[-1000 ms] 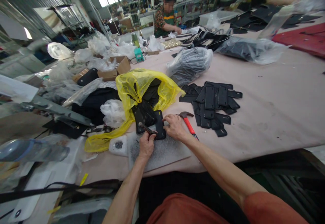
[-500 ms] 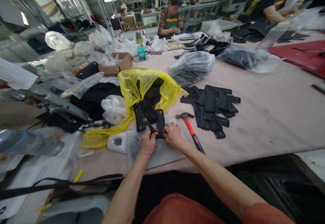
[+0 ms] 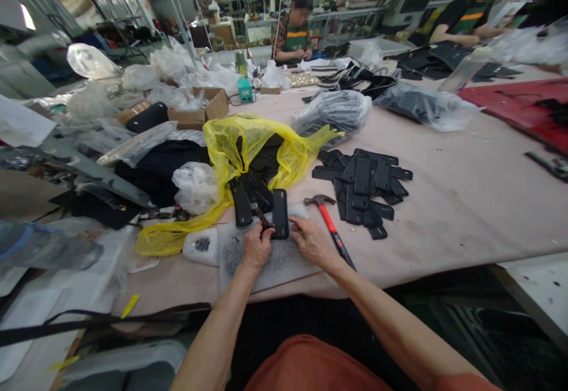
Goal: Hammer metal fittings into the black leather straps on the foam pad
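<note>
On the speckled grey board (image 3: pixel 288 264) at the near edge of the table lies one black piece (image 3: pixel 280 210), flat, with a slot near its far end, and this seems to be the piece being worked on. The left hand (image 3: pixel 257 247) is closed on a small dark tool (image 3: pixel 261 216), whose near end meets the piece's lower left side; whether the tool itself grips the piece cannot be told. The right hand (image 3: pixel 311 243) is just beside the piece's right edge, fingers loosely bent and slightly apart; whether anything small sits between them is too fine to see. As a judgement, this one piece is partway through handling, and much of the batch lies around it: a loose heap of black pieces (image 3: pixel 366 181) to the right, and more black pieces (image 3: pixel 267 163) in and at the mouth of the yellow bag (image 3: pixel 237 126). Which group is finished and which is waiting does not show, so overall progress cannot be fixed. A red-handled hammer (image 3: pixel 331 222) rests unheld between the right hand and the heap.
</note>
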{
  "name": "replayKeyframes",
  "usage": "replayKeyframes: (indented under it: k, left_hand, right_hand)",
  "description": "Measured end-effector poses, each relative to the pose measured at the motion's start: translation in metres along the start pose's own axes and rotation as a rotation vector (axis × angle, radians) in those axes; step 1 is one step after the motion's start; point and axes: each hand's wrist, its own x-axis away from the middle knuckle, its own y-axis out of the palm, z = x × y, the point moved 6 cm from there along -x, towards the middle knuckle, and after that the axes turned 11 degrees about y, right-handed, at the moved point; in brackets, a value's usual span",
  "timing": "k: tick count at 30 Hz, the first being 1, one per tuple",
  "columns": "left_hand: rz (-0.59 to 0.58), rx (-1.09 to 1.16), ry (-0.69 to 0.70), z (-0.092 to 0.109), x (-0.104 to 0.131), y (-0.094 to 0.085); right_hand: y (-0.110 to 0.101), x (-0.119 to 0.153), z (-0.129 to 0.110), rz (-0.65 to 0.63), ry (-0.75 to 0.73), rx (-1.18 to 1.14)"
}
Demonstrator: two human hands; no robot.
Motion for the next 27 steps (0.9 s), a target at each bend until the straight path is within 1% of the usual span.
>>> replayKeyframes:
  k: [3,5,7,11,14,19,21,23,25,26,27]
  left_hand:
    - [-0.005,-0.005,0.007,0.001,0.001,-0.001]
    - [-0.009,-0.003,0.013,0.003,0.001,-0.001]
    - [-0.012,0.006,0.008,0.002,0.001,-0.001]
    - [-0.009,0.005,-0.010,0.000,0.001,0.000]
    - [-0.012,0.003,-0.004,0.001,0.000,0.000]
    - [-0.015,-0.010,0.003,0.003,-0.002,0.000]
    - [-0.015,-0.034,0.014,0.004,-0.002,0.000]
    - [-0.018,-0.077,0.030,0.006,-0.001,0.001]
    - [-0.019,-0.130,0.038,0.006,-0.001,0.002]
    - [-0.017,-0.149,0.037,0.007,0.000,0.002]
    - [-0.013,-0.160,0.034,0.007,0.000,0.002]
  right_hand:
    - [0.012,-0.013,-0.013,-0.031,0.006,0.225]
    - [0.016,-0.016,-0.019,-0.048,0.001,0.283]
    - [0.016,-0.015,-0.021,-0.045,-0.009,0.285]
    - [0.011,-0.010,-0.018,0.016,0.013,0.291]
    - [0.013,-0.012,-0.018,-0.006,0.008,0.293]
    - [0.020,-0.015,-0.022,-0.038,-0.053,0.293]
    - [0.023,-0.010,-0.023,-0.050,-0.112,0.296]
    - [0.029,0.000,-0.028,-0.099,-0.283,0.282]
    - [0.035,0.012,-0.033,-0.167,-0.465,0.219]
    - [0.034,0.015,-0.033,-0.176,-0.486,0.149]
    - [0.032,0.013,-0.031,-0.155,-0.442,0.060]
